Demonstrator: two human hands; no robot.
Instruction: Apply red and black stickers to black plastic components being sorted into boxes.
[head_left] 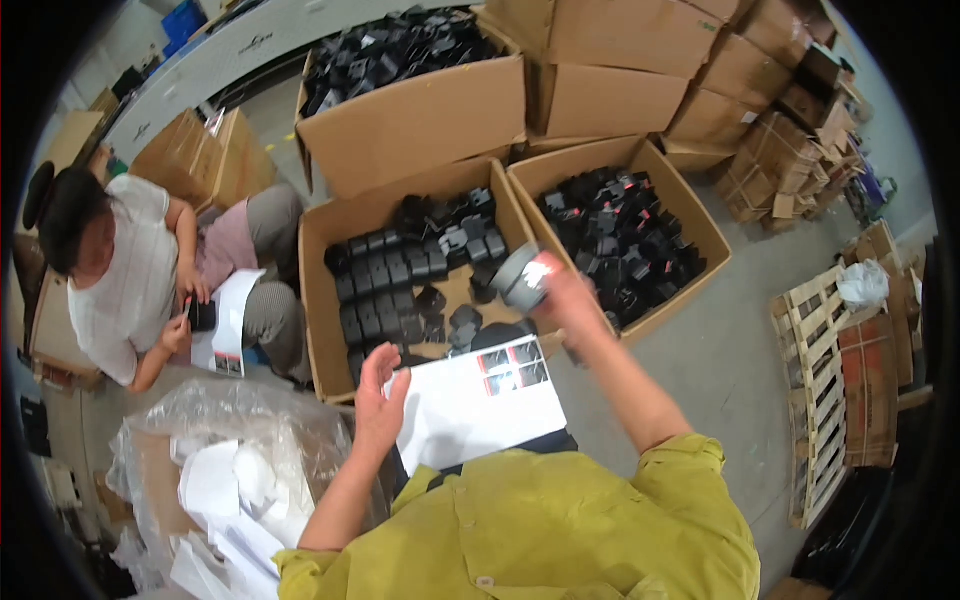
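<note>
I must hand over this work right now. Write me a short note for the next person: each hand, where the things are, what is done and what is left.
Left hand: open, touching the left edge of the white flat box on the lap.
Right hand: raised above the middle carton, holding a grey part.
Things: the middle carton has black parts in neat rows on its left side and loose ones on its right; the right carton holds a loose heap.
Done: rows partly laid.
Left: the grey part is not yet set down.

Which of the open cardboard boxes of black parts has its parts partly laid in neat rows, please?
The middle box, directly ahead of the left hand; the other two hold loose heaps.
</note>
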